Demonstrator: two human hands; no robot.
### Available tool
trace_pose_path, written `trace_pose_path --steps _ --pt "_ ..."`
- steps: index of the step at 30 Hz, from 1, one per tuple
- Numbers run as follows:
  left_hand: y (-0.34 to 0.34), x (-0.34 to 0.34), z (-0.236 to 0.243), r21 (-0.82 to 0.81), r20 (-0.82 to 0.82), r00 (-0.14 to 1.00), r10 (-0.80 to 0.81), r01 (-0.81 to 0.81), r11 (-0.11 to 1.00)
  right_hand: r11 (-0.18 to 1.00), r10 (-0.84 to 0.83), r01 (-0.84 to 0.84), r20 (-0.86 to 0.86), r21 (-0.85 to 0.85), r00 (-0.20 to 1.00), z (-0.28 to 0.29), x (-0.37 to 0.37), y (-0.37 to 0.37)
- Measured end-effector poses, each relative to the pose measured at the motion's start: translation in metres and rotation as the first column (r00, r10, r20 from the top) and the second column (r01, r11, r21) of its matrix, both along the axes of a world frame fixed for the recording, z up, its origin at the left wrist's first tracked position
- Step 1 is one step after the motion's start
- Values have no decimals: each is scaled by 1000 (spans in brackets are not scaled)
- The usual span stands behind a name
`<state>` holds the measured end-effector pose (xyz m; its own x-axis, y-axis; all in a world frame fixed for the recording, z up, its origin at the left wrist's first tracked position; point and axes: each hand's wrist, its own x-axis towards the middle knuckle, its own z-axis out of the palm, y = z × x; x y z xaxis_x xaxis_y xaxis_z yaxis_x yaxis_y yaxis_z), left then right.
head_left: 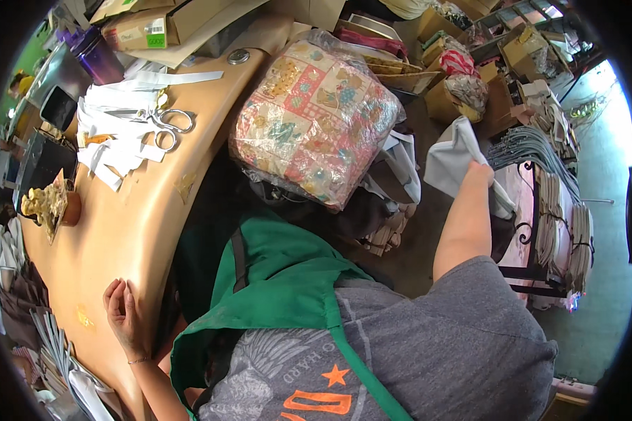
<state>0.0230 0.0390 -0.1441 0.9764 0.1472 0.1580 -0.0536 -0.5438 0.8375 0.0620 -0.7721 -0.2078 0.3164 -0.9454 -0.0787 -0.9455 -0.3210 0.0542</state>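
The largest item is the tan surface (109, 242), bending down the left side of the frame. Next is the patterned bundle (316, 123) at upper centre, wrapped in clear, shiny plastic; judged bulky and slick, better supported from beneath than pinched by its film.

The pale cloth (451, 163) is right of centre, folded and crumpled, apart from the bundle. Assessment: light, limp, not fragile, liable to unfold. A hold on several gathered layers is advised; one loose edge would let the rest sag. Whether its lower end touches the stacks (551, 217) at right cannot be determined.

White strips (123, 151) lie at upper left, with metal scissors (156, 120) on top.

The right grip (479, 172) is closed on the cloth near its middle. The left grip (124, 317), lower left, rests at the surface, fingers loosely bent, nothing visible in them
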Motion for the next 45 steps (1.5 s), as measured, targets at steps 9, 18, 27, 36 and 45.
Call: trace_pose_path --steps 9,18,27,36,45 --pt "-4 4 12 -12 -69 998 14 -15 1000 961 238 -245 67 132 969 -60 110 115" --pt "-1 5 3 -51 -25 1000 6 -8 999 755 570 -597 179 271 802 -102 106 240" --pt "-10 7 11 135 -37 998 50 -45 990 461 887 -883 -67 84 457 -102 19 232" --pt "7 1 46 185 160 971 178 -207 961 80 963 -937 216 340 160 -81 66 289" --pt "183 -142 53 741 293 239 926 -668 -62 -234 970 -820 179 523 -162 -36 91 369"
